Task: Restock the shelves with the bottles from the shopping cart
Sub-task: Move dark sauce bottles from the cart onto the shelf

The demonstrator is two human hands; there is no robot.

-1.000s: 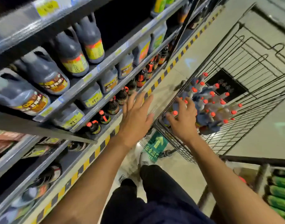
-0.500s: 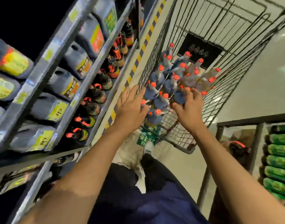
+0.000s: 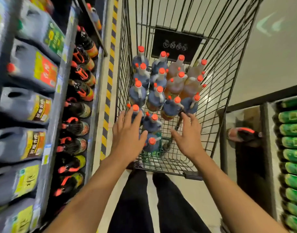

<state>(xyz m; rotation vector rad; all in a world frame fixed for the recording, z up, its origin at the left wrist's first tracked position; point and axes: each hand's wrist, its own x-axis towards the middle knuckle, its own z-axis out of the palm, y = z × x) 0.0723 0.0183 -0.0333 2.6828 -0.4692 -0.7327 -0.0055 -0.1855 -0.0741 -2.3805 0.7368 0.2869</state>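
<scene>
A wire shopping cart [image 3: 216, 91] stands in front of me, holding several upright bottles with orange-red caps [image 3: 155, 98]; most are dark, a few at the right are amber [image 3: 175, 83]. My left hand [image 3: 127, 137] reaches into the cart's near left corner, fingers spread over the nearest dark bottle [image 3: 136, 111], holding nothing. My right hand [image 3: 189, 137] hovers with fingers spread above the cart's near right part, just short of a dark bottle [image 3: 189, 105], also empty. The shelves [image 3: 63, 91] run along the left.
The left shelves carry large grey jugs [image 3: 31, 71] above and small dark bottles with red caps [image 3: 77, 126] on the lower tier. A yellow-black striped strip [image 3: 109, 84] edges the floor. Green packs [image 3: 294, 143] fill a rack at right. My legs stand behind the cart.
The view has swung from the shelves to above the cart. Both hands have moved over the bottles at its near end, still empty.
</scene>
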